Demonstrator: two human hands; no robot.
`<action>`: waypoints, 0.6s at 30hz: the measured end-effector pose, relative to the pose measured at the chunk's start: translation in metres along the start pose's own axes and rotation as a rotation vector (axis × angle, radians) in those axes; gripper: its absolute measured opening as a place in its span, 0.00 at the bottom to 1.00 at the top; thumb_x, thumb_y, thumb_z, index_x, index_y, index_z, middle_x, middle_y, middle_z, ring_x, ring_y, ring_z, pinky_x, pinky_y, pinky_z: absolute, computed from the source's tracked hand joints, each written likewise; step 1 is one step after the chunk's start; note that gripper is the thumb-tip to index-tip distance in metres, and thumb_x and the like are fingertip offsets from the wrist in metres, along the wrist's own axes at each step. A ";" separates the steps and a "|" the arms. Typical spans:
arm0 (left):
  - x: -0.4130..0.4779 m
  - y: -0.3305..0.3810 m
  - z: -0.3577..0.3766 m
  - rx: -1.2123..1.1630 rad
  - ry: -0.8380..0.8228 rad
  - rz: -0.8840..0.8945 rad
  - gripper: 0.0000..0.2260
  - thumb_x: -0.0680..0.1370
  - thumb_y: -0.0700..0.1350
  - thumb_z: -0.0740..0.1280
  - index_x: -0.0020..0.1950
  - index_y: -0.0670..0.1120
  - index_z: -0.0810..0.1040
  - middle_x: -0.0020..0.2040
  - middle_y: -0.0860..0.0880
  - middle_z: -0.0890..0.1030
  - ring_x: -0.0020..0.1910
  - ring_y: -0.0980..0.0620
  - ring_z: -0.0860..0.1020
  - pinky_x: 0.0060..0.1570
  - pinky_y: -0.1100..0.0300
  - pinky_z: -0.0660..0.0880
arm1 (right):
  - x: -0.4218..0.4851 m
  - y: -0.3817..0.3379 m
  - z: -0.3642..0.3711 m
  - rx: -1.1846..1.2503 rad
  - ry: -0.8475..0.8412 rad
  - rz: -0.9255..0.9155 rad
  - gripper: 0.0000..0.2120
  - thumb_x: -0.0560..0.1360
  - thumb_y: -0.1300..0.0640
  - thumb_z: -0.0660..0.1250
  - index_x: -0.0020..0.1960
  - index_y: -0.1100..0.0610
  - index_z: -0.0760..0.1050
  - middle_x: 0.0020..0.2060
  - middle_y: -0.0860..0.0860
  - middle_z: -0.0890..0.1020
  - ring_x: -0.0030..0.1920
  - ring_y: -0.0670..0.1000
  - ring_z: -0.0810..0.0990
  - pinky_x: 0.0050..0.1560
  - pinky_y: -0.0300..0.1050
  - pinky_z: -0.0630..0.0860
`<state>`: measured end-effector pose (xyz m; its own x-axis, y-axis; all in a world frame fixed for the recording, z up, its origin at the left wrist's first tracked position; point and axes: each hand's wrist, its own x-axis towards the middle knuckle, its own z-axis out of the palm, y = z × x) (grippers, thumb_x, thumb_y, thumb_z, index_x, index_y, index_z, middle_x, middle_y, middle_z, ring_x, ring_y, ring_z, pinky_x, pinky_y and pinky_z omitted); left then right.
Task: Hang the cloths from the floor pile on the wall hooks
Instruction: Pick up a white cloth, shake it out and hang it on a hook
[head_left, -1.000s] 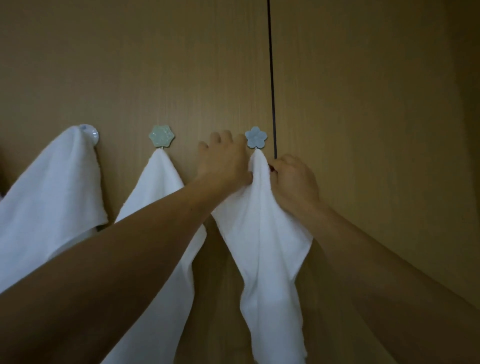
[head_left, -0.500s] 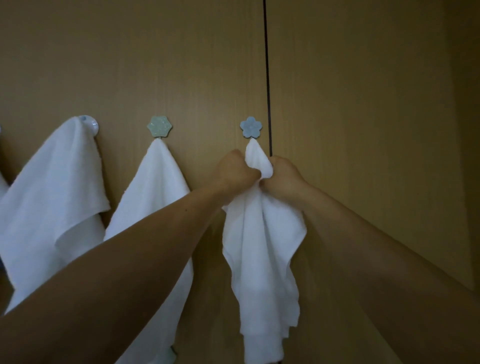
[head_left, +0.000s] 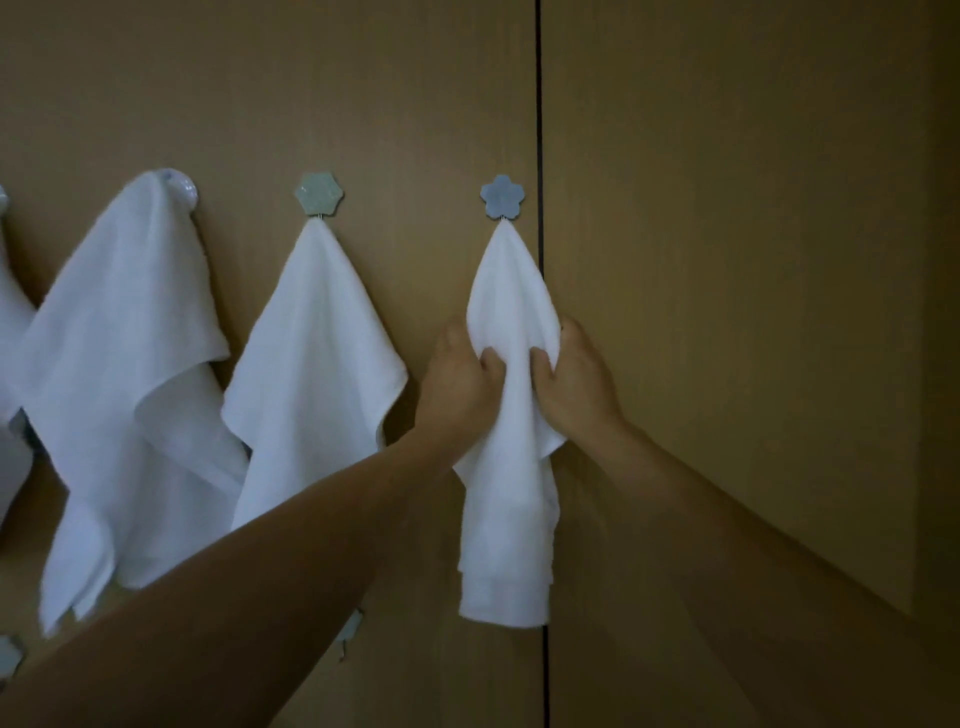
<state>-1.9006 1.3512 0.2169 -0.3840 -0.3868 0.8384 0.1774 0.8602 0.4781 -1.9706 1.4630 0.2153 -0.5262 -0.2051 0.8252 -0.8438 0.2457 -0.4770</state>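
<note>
White terry cloth (head_left: 511, 306) hangs by its top from the blue flower hook (head_left: 502, 196), 12 o'clock from my hands. Left hand (head_left: 457, 382) pinches its 9 o'clock edge, right hand (head_left: 574, 384) the 3 o'clock edge. Light, limp, grippy, I judge; hold edges, tug gently.

White cloths (head_left: 511, 332), blue flower hook (head_left: 502, 195), green hook (head_left: 318, 193), tan wall (head_left: 727, 208)

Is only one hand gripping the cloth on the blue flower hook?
No, the left hand and right hand both grip the cloth.
</note>
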 end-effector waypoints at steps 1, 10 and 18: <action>-0.007 -0.003 0.001 0.022 0.018 0.002 0.16 0.80 0.48 0.58 0.65 0.42 0.66 0.52 0.47 0.72 0.50 0.48 0.74 0.46 0.58 0.68 | -0.008 0.001 0.000 0.010 0.015 0.006 0.22 0.80 0.52 0.58 0.72 0.57 0.63 0.63 0.54 0.75 0.59 0.53 0.76 0.56 0.48 0.74; -0.072 -0.022 -0.024 0.149 -0.142 0.192 0.30 0.81 0.53 0.54 0.78 0.45 0.46 0.78 0.43 0.53 0.76 0.44 0.54 0.73 0.49 0.54 | -0.103 -0.002 -0.011 -0.006 0.022 0.203 0.27 0.80 0.45 0.56 0.75 0.55 0.58 0.69 0.53 0.70 0.65 0.53 0.73 0.64 0.55 0.73; -0.155 -0.059 -0.066 0.258 -0.458 0.426 0.28 0.81 0.54 0.54 0.78 0.46 0.53 0.79 0.43 0.52 0.77 0.43 0.51 0.72 0.42 0.54 | -0.220 -0.038 -0.015 -0.303 -0.015 0.426 0.31 0.82 0.43 0.52 0.79 0.58 0.50 0.77 0.55 0.57 0.74 0.52 0.62 0.71 0.40 0.56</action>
<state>-1.7915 1.3380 0.0761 -0.6842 0.1348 0.7167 0.1979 0.9802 0.0046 -1.8212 1.5127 0.0562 -0.8198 -0.0404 0.5712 -0.4873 0.5730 -0.6589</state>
